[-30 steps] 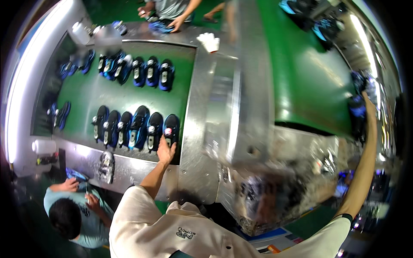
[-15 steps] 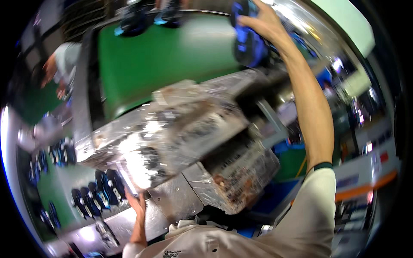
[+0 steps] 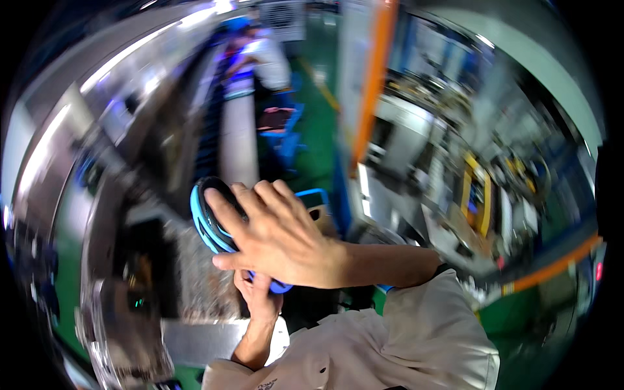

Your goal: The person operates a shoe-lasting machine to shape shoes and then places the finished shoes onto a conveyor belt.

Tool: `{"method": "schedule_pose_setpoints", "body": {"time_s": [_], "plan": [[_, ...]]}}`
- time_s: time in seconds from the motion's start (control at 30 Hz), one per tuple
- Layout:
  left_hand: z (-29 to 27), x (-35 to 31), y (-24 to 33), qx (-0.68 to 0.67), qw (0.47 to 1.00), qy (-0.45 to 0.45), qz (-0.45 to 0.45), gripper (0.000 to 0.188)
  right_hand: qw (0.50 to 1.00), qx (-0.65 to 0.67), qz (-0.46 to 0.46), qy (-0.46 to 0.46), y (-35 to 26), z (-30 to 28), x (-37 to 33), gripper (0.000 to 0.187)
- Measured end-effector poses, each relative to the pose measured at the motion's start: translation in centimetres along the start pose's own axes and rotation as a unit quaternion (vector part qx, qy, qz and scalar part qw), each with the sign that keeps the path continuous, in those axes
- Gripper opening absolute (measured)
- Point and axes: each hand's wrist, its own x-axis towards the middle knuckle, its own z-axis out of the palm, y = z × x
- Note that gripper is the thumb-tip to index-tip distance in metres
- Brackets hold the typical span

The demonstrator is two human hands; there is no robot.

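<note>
Close in front of my body I have a blue-and-black shoe (image 3: 207, 222), tilted with its rounded end toward the upper left. My right hand (image 3: 279, 237) lies across it from above, fingers spread over the dark part and thumb along the near side, covering much of it. Beneath, my left hand (image 3: 259, 299) grips the bright blue lower end, its thumb showing under my right palm. Most of my left fingers are hidden behind the shoe and the right hand.
Metal machinery wrapped in clear plastic (image 3: 123, 328) stands at the left beside a flat metal plate (image 3: 201, 341). Ahead, another person (image 3: 270, 62) works by a long line. An orange post (image 3: 374, 84) rises right of centre, with a cluttered bench (image 3: 481, 201) beyond.
The view has swung right, away from the green conveyor. My right hand has brought the shoe in toward my body. My left hand has left the machine and now holds the shoe too.
</note>
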Motion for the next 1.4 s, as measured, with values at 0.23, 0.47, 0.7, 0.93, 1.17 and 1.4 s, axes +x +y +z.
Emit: {"method": "schedule_pose_setpoints", "body": {"time_s": [0.23,0.47,0.7,0.93,1.17,1.4], "plan": [[16.3,-3.7,-11.4,-0.078,0.942,-0.149,-0.289,0.043,0.735,0.491,0.434,0.176,14.5,-5.8,-27.7,0.071],[31.9,-12.2,-22.4,0.104,0.853,-0.426,-0.284,0.062,0.517,0.407,0.591,0.467,18.5,-13.9,-46.3,0.062],[46.4,-7.6,-43.6,0.217,0.820,-0.369,-0.379,0.053,0.541,0.202,0.557,0.597,22.1,-22.3,-58.3,0.069],[56.3,-5.7,-61.5,0.559,0.724,-0.385,-0.120,0.070,0.553,-0.041,0.642,0.529,21.9,-25.6,-57.2,0.069],[53.2,-0.2,-54.8,0.152,0.781,-0.250,-0.552,0.030,0.579,-0.091,0.724,0.363,39.8,-27.5,-58.4,0.035],[36.9,3.1,-31.4,0.176,0.771,-0.265,-0.551,0.048,0.567,-0.141,0.812,-0.010,60.9,-15.1,-55.0,0.067]]}}
